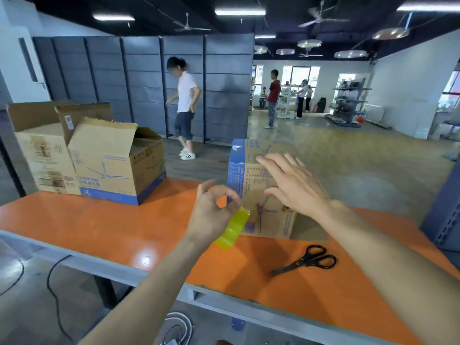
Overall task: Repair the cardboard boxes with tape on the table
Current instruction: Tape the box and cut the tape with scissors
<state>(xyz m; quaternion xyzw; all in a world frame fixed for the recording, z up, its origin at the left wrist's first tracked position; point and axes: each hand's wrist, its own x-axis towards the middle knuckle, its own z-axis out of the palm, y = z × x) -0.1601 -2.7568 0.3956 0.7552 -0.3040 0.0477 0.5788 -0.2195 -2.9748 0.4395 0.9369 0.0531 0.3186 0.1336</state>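
Nearest the person, a pair of black scissors point(308, 262) lay shut on the orange table point(99, 227), to the right and apart from both hands. With both hands busy, cutting would mean freeing one of them, and a loose strip could then fold back and stick to itself.

Just beyond, the left hand point(211, 212) held a roll of translucent yellow tape point(232, 229) at the near left corner of the box. Its thumb and forefinger were curled with their tips close together above the roll. How the other fingers gripped the roll was hidden behind the hand. No free end of tape could be made out, so picking for it one-handed might tear or twist the strip.

The right hand point(293, 185) hovered with fingers spread over the upper front of a brown cardboard box with blue printing point(276, 220). Whether the palm touched the card could not be told. The box stood on end in the middle of the table, a flap lying flat at its right foot. Standing tall and seemingly unsteadied, it would likely tip or slide away under a pull on the tape, laying the strip crooked or off the seam.

At the far left of the table, two open brown cardboard boxes point(112, 165) stood touching, with ragged flaps up. They were well apart from the hands, and a box shoved that way could knock into them.
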